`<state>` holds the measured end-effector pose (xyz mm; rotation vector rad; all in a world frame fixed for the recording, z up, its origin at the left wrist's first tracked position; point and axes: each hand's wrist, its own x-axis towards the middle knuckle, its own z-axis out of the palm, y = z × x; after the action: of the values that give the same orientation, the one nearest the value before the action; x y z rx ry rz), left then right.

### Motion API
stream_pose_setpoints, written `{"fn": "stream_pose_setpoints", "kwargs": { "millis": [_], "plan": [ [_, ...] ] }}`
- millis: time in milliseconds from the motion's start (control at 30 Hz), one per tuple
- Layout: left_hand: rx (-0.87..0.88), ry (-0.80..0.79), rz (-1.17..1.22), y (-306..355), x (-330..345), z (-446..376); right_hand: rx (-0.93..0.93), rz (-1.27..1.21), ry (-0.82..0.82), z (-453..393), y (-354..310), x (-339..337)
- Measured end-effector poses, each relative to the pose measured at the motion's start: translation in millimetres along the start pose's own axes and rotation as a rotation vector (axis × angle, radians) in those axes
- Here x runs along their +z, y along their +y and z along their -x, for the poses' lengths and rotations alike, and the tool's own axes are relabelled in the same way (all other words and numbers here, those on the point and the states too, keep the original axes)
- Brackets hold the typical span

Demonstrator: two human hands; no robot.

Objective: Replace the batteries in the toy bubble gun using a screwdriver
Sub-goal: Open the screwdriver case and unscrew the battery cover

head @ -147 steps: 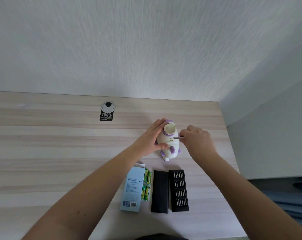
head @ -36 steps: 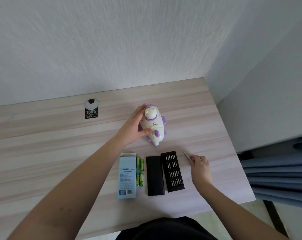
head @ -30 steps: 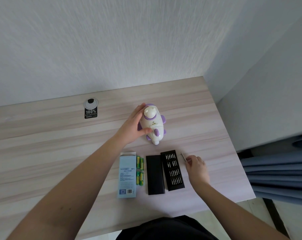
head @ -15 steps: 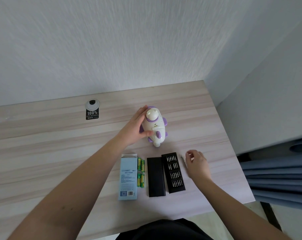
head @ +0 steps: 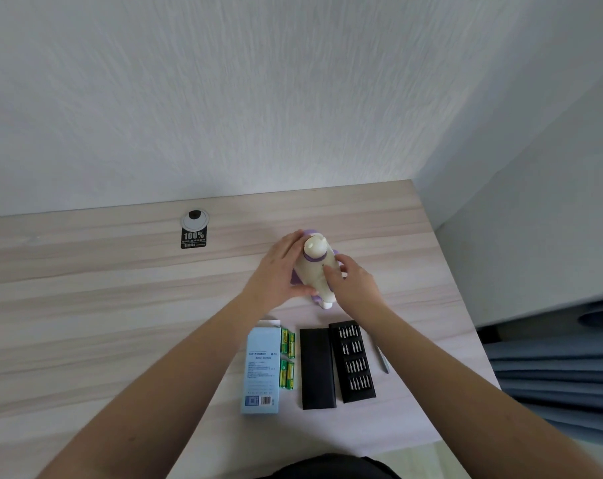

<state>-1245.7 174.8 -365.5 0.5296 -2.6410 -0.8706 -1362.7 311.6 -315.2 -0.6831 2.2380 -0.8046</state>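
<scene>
The white and purple toy bubble gun (head: 314, 267) lies on the wooden table (head: 120, 305). My left hand (head: 279, 271) grips its left side, thumb under the body. My right hand (head: 352, 283) touches the gun's right side with fingertips at its middle; what they pinch is too small to tell. The silver screwdriver (head: 383, 359) lies on the table right of the open black bit case (head: 352, 361). Several green batteries (head: 287, 357) lie beside the light blue battery box (head: 261, 369).
The bit case's black lid (head: 317, 368) lies left of the case. A round cable grommet with a black 100% sticker (head: 193, 229) sits near the wall. The table's right edge (head: 459, 305) drops off beside a blue curtain (head: 552, 375).
My right hand set the screwdriver down beside the bit case and moved up to the gun's right side. My left hand stayed on the gun.
</scene>
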Motion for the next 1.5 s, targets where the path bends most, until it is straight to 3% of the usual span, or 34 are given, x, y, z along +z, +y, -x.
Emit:
{"fn": "stream_pose_setpoints", "kwargs": {
  "millis": [200, 500, 600, 1100, 1500],
  "plan": [
    [-0.081, 0.116, -0.129, 11, 6, 12, -0.023, -0.022, 0.002, -7, -6, 0],
    [-0.201, 0.243, -0.058, 11, 12, 24, -0.068, 0.016, -0.119, -22, -24, -2],
    [-0.165, 0.275, -0.069, 7, 6, 23, -0.079, 0.081, -0.163, -29, -31, -5],
    [-0.079, 0.156, -0.178, 4, -4, 22, -0.249, 0.714, -0.253, -27, -69, -7],
    [-0.117, 0.151, -0.163, 4, -4, 22, -0.263, 0.777, -0.187, -15, -68, 5]
  ]
}}
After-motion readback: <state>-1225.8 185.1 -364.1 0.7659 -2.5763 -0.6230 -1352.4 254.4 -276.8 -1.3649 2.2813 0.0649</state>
